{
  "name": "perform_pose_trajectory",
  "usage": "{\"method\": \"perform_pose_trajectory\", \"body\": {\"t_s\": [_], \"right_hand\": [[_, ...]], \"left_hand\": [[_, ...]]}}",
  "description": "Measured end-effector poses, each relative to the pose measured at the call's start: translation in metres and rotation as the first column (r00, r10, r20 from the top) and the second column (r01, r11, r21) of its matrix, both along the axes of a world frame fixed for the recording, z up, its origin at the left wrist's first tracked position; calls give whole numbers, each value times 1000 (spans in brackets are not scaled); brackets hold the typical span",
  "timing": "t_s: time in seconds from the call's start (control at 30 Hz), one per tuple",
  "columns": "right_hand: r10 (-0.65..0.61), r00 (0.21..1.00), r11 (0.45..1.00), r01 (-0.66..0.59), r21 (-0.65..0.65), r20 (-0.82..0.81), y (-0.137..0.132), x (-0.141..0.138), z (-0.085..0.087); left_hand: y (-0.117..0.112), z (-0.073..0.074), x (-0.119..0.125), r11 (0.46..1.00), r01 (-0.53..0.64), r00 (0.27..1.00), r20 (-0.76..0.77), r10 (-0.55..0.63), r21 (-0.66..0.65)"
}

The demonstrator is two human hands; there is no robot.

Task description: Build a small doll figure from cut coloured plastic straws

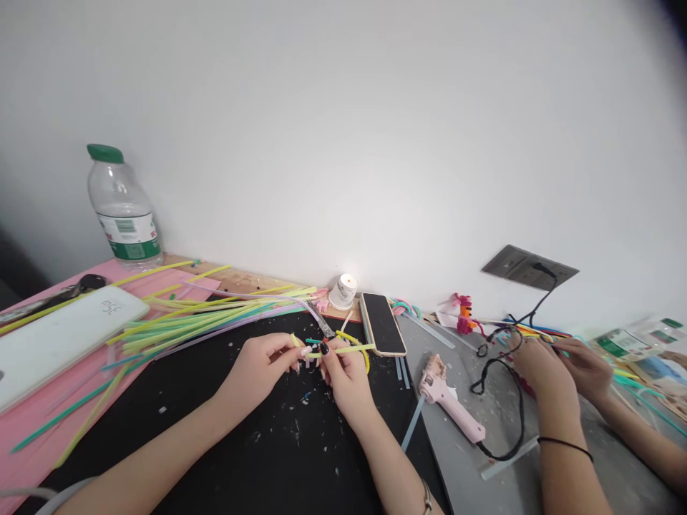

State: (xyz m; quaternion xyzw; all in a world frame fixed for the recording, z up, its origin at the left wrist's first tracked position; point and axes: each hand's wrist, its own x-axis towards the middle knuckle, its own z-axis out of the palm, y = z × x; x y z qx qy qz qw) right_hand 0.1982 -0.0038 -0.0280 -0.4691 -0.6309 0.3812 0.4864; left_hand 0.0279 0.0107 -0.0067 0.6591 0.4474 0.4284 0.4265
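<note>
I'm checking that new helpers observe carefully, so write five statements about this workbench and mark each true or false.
1. The left hand and right hand hold one pale-yellow, fuzzy strip. True.
2. The clear plastic bottle wears a red cap. False: the bottle's cap is green.
3. The pale-pink plastic glue gun lies on the grey surface. True.
4. The small white cup is right of the black-screened phone. False: the cup is left of the phone.
5. The white rectangular device lies on the pink sheet. True.

A green-capped bottle (129, 232) stands by the white wall (322, 143).
</note>
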Motion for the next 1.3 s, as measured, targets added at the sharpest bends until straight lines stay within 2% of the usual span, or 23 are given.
{"method": "perform_pose_trajectory", "body": {"t_s": [0.13, 0.23, 0.33, 0.47, 0.6, 0.67, 0.83, 0.93, 1.03, 1.13, 1.2, 1.3], "right_hand": [[-7, 1000, 1000, 7, 17, 2, 0, 1, -2], [-10, 998, 999, 8, 46, 63, -1, 0, 0], [-31, 982, 983, -5, 184, 189, -5, -1, 5], [-102, 913, 888, -95, 450, 395, -9, -4, 10], [-206, 817, 805, -171, 568, 539, -13, -7, 9], [-207, 826, 805, -161, 571, 525, -14, -10, 9], [-172, 932, 880, 0, 474, 320, -15, -14, 9], [-205, 939, 868, 44, 495, 276, -16, -15, 11], [-208, 926, 845, 7, 535, 316, -16, -15, 12], [-209, 884, 803, -89, 589, 418, -16, -15, 10], [-274, 833, 751, -127, 648, 480, -16, -15, 9], [-387, 761, 677, -149, 721, 521, -16, -16, 10]], "left_hand": [[-1, 1, 0, 999, 48, 999, -1, -48, 7], [-2, 1, -1, 999, 27, 999, 41, -26, -28], [-3, 0, -2, 994, -23, 992, 119, 36, -108], [-1, -3, 1, 978, -91, 961, 241, 135, -186], [0, -6, 4, 961, -69, 893, 412, 180, -268], [0, -7, 5, 952, -39, 864, 468, 184, -303], [-2, -6, 5, 939, 22, 856, 492, 160, -344], [-3, -5, 6, 924, 51, 844, 510, 163, -380], [-4, -4, 7, 894, 100, 804, 565, 185, -436], [-4, -3, 8, 861, 154, 760, 616, 210, -484], [-4, -2, 7, 850, 163, 751, 622, 222, -501], [-5, -1, 7, 860, 107, 767, 592, 247, -498]]}}
